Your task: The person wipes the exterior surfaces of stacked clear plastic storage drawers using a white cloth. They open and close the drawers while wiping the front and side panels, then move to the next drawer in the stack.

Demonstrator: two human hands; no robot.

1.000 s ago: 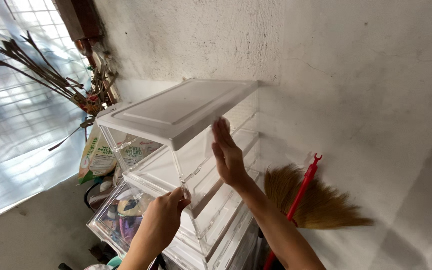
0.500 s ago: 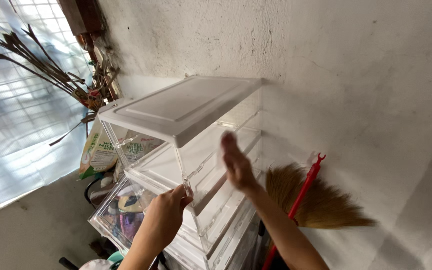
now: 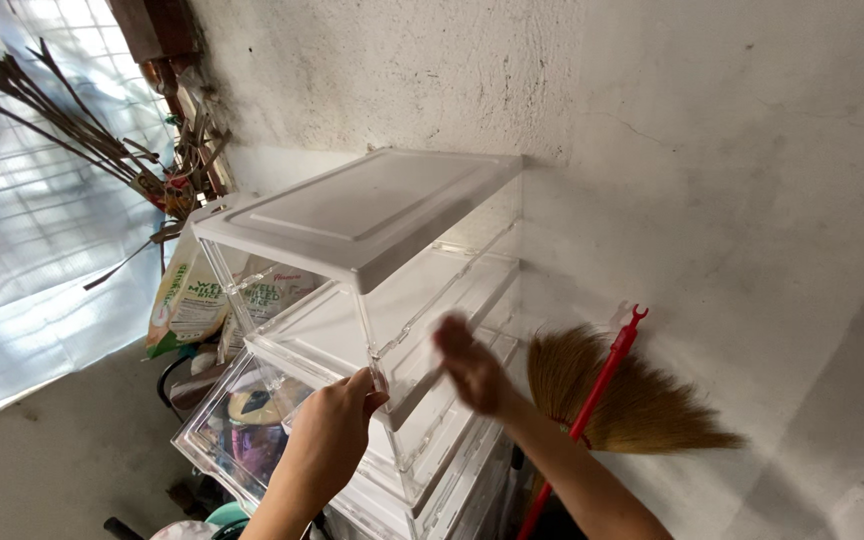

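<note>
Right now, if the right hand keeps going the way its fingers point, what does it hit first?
Probably the clear side wall of the stacked plastic drawer unit. The right hand is motion-blurred, fingers aimed up-left at that panel, beside the left hand at the front corner post. Depth is unclear.

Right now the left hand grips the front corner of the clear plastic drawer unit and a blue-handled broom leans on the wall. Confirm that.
Not quite: in the head view the broom has a red handle. The left hand does grip the clear plastic drawer unit at its front corner.
</note>
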